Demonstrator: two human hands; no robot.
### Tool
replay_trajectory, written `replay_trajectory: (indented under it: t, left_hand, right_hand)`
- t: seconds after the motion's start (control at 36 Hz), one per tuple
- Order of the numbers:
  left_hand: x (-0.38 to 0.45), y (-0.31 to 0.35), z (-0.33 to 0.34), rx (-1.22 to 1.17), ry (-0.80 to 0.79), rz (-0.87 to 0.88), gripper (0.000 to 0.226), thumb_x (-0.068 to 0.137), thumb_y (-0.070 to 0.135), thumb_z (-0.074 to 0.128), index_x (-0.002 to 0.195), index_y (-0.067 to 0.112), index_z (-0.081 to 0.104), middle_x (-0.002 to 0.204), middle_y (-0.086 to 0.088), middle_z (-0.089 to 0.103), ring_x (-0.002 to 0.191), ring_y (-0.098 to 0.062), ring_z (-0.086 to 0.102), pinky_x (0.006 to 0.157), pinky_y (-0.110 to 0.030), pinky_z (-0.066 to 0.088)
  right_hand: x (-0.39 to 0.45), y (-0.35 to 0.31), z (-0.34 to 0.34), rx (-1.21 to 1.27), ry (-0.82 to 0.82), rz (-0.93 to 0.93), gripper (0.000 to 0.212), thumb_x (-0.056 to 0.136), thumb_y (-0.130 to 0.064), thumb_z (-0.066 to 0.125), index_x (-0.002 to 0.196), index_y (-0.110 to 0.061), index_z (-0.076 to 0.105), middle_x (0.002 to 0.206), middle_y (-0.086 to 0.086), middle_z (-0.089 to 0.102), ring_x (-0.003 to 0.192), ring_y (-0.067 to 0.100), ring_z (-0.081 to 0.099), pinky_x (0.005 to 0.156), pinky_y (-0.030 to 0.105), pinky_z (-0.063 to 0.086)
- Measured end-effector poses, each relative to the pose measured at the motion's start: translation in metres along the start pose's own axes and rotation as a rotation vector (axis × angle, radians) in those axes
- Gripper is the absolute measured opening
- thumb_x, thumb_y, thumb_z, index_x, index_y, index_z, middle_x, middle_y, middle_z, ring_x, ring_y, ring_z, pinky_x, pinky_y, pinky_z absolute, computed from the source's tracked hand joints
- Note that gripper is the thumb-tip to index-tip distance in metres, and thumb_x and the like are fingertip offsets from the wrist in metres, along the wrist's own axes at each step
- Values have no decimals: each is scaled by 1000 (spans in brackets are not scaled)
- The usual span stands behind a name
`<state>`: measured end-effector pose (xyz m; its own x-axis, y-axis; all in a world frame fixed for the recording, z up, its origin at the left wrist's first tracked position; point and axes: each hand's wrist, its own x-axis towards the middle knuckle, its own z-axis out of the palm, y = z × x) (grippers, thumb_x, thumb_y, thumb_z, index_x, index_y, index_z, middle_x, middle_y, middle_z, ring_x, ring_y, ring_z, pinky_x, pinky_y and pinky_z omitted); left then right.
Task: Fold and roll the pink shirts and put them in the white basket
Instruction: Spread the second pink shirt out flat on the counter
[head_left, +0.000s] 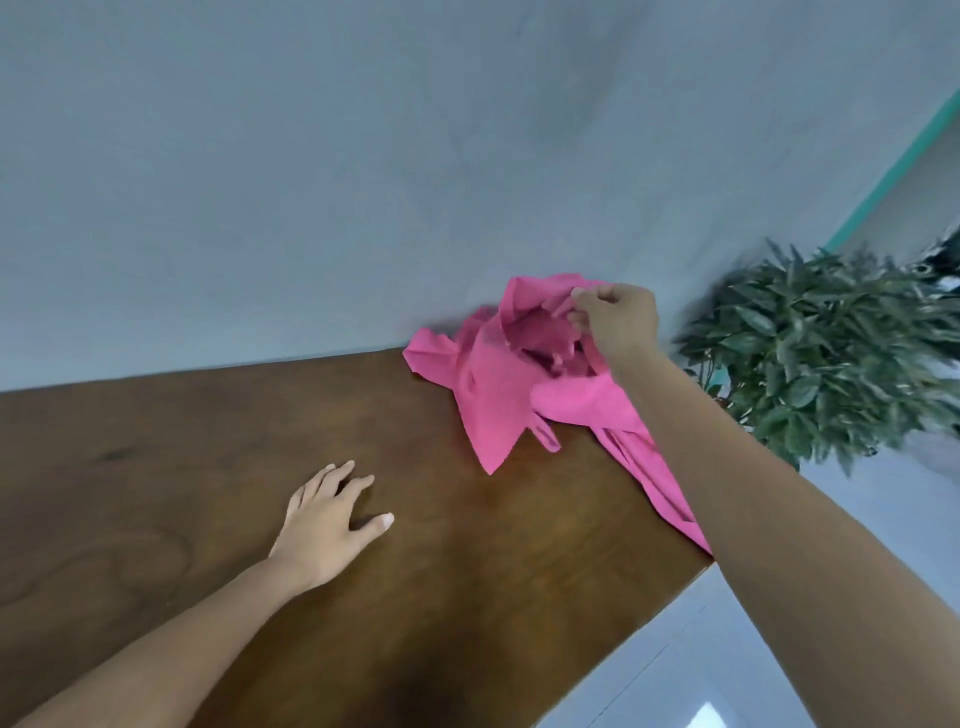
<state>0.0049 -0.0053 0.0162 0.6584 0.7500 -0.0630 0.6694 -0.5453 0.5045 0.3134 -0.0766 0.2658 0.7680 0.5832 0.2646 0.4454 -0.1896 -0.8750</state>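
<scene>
Left hand flat on brown table, fingers spread, holding nothing. One crumpled pink shirt at table's far right corner, part draped over edge. Right hand pinches its bunched top. One leafy plant beyond.

No readable text, labels, brands or numbers — nothing legible anywhere.

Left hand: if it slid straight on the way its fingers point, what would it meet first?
The left hand lies open on the wooden table, fingers aimed up and right. Bare tabletop comes first, then probably the lower tip of the pink shirt, though depth is uncertain.
</scene>
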Motion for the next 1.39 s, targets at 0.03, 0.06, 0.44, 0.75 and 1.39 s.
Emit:
replay_trajectory:
  t: [0.03, 0.06, 0.44, 0.75, 1.39]
  left_hand:
    - [1, 3, -7, -58, 6, 6, 73, 92, 74, 40, 152, 32, 41, 164, 6, 28, 153, -17, 16, 124, -41, 16]
    - [2, 7, -16, -106, 26, 18, 67, 94, 68, 44, 149, 31, 46, 159, 6, 36, 150, -17, 25, 122, -41, 21]
    - [5, 93, -68, -366, 114, 331, 30, 95, 41, 65, 118, 21, 65, 116, 8, 64, 113, -12, 58, 96, -28, 44]
    - [46, 147, -15, -320, 5, 280, 42, 97, 33, 66, 131, 9, 60, 131, -6, 62, 112, -24, 65, 97, -34, 49]
    - [259, 222, 44, -465, 88, -341, 38, 104, 24, 54, 115, -10, 65, 109, -22, 70, 100, -36, 67, 72, -35, 44]
  right_hand:
    - [-5, -9, -4, 2, 26, -5, 18, 93, -9, 67, 77, -4, 75, 71, 8, 74, 60, 15, 67, 66, 31, 59]
    - [-10, -15, -8, 11, 58, 2, 16, 93, -9, 68, 80, -3, 74, 71, 9, 74, 60, 14, 67, 67, 30, 58]
    - [-90, -30, -91, -218, 165, 24, 26, 84, -23, 60, 63, -12, 71, 70, 16, 71, 62, 26, 58, 74, 53, 59]
    - [-108, 99, -134, -639, -11, 202, 23, 91, -10, 54, 82, 8, 64, 66, 12, 61, 59, 22, 47, 58, 34, 45]
    - [25, 216, -12, -812, -457, -522, 61, 94, -17, 57, 152, -12, 39, 159, 6, 36, 151, 27, 22, 122, 44, 20]
